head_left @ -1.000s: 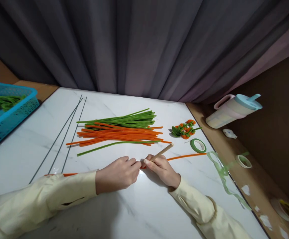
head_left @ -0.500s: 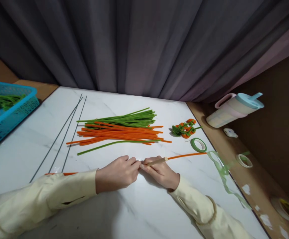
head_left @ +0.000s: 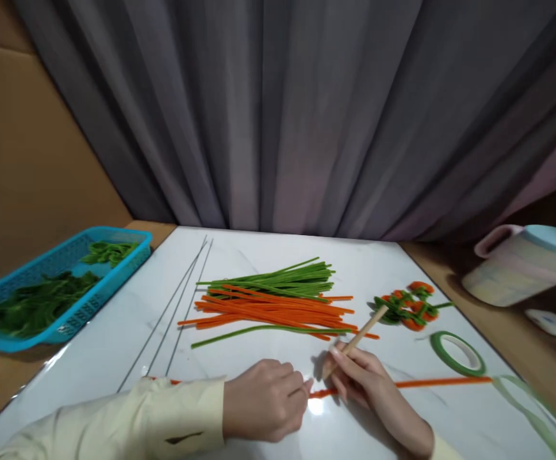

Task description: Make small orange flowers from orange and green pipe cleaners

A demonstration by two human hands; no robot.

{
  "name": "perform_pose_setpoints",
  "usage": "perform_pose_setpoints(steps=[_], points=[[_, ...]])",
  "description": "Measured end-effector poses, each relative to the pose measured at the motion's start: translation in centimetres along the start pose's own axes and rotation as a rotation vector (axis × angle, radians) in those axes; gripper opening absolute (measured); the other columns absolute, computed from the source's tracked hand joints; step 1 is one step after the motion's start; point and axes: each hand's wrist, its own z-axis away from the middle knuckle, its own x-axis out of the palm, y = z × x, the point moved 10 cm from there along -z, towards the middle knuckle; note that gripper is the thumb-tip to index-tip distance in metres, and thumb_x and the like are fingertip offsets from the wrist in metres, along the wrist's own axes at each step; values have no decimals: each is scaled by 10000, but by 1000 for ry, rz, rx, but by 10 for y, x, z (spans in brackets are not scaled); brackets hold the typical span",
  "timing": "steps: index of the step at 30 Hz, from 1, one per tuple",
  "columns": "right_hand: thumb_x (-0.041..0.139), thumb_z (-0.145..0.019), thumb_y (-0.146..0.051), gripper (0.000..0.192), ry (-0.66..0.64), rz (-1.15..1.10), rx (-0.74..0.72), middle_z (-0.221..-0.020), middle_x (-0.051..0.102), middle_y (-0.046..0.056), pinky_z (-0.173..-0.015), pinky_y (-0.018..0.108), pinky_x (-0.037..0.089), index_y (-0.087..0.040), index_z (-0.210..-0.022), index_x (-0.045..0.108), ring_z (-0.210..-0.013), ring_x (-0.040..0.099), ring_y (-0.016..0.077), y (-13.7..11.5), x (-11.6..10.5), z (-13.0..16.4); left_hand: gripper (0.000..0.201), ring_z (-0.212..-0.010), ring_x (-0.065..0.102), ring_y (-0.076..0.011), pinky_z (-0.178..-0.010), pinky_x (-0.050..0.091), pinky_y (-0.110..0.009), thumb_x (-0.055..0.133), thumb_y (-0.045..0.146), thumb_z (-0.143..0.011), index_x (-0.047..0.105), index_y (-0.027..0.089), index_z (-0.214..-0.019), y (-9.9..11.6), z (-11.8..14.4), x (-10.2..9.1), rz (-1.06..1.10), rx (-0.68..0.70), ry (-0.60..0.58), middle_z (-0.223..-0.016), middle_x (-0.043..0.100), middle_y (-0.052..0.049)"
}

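The person's left hand [head_left: 263,399] rests near the front edge of the white table [head_left: 115,358]. Its fingers are curled in and pinch one end of a long orange fuzzy stick [head_left: 441,383]. That stick lies flat along the front edge and runs off toward the right edge.

The right hand [head_left: 369,386] sits just beside the left hand. Its fingers are pressed together around a thin wooden stick [head_left: 359,337], held like a pencil. The wooden stick tilts up and away, and its low end is down by the orange fuzzy stick.

The fuzzy stick looks very light and soft on the outside. It likely bends easily and stays bent, so it is best held close to the spot being worked, with a firm pinch. The wooden stick looks stiff and light, and a bit smooth, so it could slip if held loosely.

In the middle of the table lies a pile of orange and green fuzzy sticks [head_left: 278,306]. Near the left edge lie thin dark wires [head_left: 172,319]. By the right edge are a roll of green tape [head_left: 457,352] and some small orange and green twists [head_left: 409,306]. A blue basket [head_left: 67,313] of green bits sits off the table's left edge.
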Motion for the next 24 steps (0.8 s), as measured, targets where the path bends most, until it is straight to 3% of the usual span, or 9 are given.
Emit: perform_pose_setpoints(steps=[7,13,19,24], points=[[506,-742,-708,572,-54,52,61,-408,422,-32,-421,236,166,-141,-670,531,-388,281,69,11,3,-7,241,-594,529,-155,-480,399,-297,444,264,-883,479,127,-1079,-8,-2,0,59,-69,-2,-685,564,-10],[512,-708,-739,604,-25,75,78,-402,436,-21,-415,239,167,-138,-658,543,-374,271,68,14,-2,-8,301,-619,543,-165,-493,413,-299,447,292,-886,439,167,-1160,-7,-1,14,87,-54,-136,-699,556,0],[530,-707,-725,578,-12,66,77,-405,444,-14,-413,238,178,-151,-635,536,-376,293,76,15,-3,-9,378,-638,517,-166,-496,386,-301,448,258,-891,385,228,-1263,-9,1,17,99,-63,-170,-734,541,4],[574,-718,-665,534,212,58,-40,-387,424,-21,-418,244,199,-152,-578,531,-373,283,72,-8,-21,-1,378,-682,510,-176,-514,374,-307,468,186,-885,403,208,-1257,-6,4,15,94,-38,-191,-766,542,-17]])
